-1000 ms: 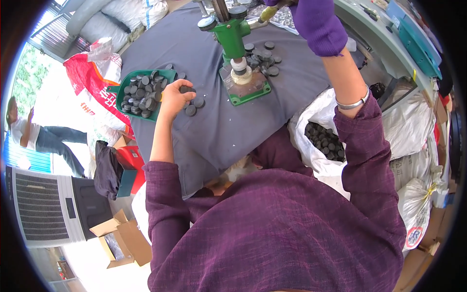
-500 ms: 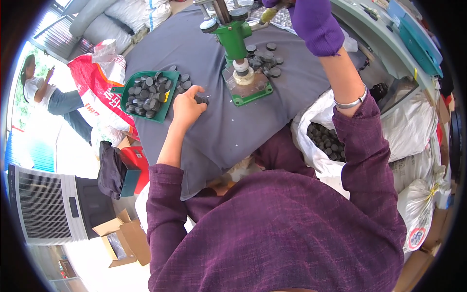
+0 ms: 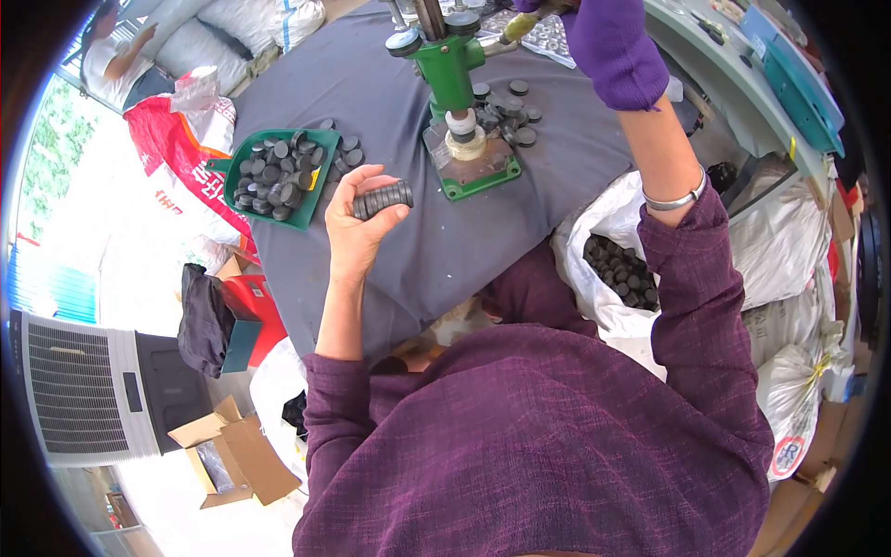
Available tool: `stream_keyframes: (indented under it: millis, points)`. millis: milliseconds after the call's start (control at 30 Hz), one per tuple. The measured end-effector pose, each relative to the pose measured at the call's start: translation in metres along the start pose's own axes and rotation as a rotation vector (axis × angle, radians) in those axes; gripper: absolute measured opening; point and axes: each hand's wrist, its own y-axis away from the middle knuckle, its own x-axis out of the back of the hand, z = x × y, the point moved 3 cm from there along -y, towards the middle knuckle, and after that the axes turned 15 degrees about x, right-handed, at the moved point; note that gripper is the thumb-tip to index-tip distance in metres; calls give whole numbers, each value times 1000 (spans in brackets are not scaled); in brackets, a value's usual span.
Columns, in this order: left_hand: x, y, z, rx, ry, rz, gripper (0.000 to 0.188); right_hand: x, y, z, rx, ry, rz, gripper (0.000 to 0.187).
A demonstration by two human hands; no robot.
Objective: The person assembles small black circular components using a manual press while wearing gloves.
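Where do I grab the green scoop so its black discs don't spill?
Probably take the green scoop by its handle, from the left: it sticks out that way, clear of the heaped black discs. Keep it level; the right edge looks open.

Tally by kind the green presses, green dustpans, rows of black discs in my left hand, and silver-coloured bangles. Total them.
Green hand press: 1
Green dustpan: 1
Row of black discs, in the left hand: 1
Silver-coloured bangle: 1
Total: 4
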Motion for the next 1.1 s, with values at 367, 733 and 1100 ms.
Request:
stream_keyframes:
  millis: [367,733,1100]
  points:
    - [-8,25,2,-69,46,4,60,-11,2,5,-47,-50,31,45]
    - [-16,25,-15,74,381,-106,48,-12,1,7,-48,-45,20,46]
    - [-2,-17,-35,-16,-889,222,39,-11,0,7,24,-86,-4,46]
